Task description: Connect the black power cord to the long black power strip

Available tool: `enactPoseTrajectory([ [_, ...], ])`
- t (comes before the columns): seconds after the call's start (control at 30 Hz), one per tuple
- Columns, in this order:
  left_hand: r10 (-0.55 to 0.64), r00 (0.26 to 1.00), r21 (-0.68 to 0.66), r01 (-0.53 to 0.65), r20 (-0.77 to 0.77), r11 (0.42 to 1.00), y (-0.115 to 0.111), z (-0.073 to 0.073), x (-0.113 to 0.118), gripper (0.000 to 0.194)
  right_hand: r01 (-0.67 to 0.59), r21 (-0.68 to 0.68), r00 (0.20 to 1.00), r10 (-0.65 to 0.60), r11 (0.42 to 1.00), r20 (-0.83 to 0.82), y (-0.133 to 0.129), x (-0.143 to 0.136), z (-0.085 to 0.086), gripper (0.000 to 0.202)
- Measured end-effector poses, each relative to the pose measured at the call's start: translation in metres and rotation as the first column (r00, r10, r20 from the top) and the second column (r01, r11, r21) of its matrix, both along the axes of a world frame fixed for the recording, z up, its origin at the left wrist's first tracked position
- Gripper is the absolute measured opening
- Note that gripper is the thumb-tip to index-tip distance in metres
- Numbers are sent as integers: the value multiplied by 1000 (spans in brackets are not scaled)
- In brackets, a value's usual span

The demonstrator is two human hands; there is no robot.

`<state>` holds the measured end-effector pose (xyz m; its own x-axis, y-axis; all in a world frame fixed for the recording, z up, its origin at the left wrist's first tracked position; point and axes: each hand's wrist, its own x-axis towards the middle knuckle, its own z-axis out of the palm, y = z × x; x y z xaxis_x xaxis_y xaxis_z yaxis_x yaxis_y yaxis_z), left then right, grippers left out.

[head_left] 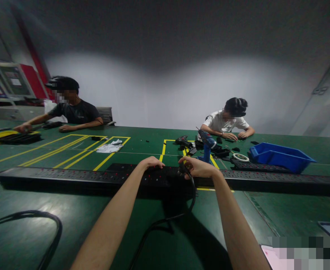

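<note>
A long black power strip (60, 177) with rows of sockets and small red dots lies across the table in front of me. My left hand (151, 163) rests on its middle section with the fingers stretched out, holding nothing. Over the same strip, further right, my right hand (198, 167) is closed around the end of a black power cord (193, 187). Its plug sits at the socket face; whether it is fully inserted cannot be made out. From there the cord loops down onto the green table and runs toward me.
Past the strip stand a blue drill (207, 144), a roll of tape (240, 157) and a blue bin (280, 155). Crumpled white paper (110, 146) lies at mid-left. Another cable (55, 221) curls at the near left. Two people sit across the table (142, 138).
</note>
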<state>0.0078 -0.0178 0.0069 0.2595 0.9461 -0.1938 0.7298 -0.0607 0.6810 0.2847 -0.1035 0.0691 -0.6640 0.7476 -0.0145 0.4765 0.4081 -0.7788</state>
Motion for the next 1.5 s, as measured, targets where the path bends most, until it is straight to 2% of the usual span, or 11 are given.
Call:
enactPoseTrajectory([
  [0.1,-1,997,-72,7,78,997,3,-2,-1,29,-101,-119,975,122,988,186,-9,14,10,61],
  [0.2,4,994,-79,5,114,997,4,-4,-3,28,-87,-202,954,140,975,264,-16,22,19,44],
  [0.43,21,990,-67,-11,142,998,5,-7,-3,29,161,-292,889,-10,943,458,-24,32,26,30],
  [0.73,-8,995,-22,10,104,1000,-4,-1,-3,30,371,-321,835,-161,871,527,-25,43,21,37],
  [0.83,-30,996,15,28,84,999,-9,2,-2,32,427,-243,801,-239,871,550,-19,51,17,34],
  [0.97,-4,999,90,7,-38,996,-21,2,1,33,447,82,745,-421,891,517,-1,60,8,27],
  [1.03,44,991,163,-23,-127,986,-30,1,4,30,432,261,743,-505,863,440,8,59,-3,27],
  [1.1,93,976,230,-47,-196,972,-37,-1,8,32,453,374,736,-576,810,356,15,53,-17,32],
  [1.2,124,959,281,-49,-253,959,-44,-3,12,39,497,445,675,-654,745,340,19,38,-41,45],
  [1.3,101,960,300,-19,-261,954,-47,-3,12,41,514,498,564,-713,698,416,19,26,-58,54],
  [1.5,68,963,335,24,-261,942,-45,-4,7,45,509,538,523,-737,672,427,19,22,-62,55],
])
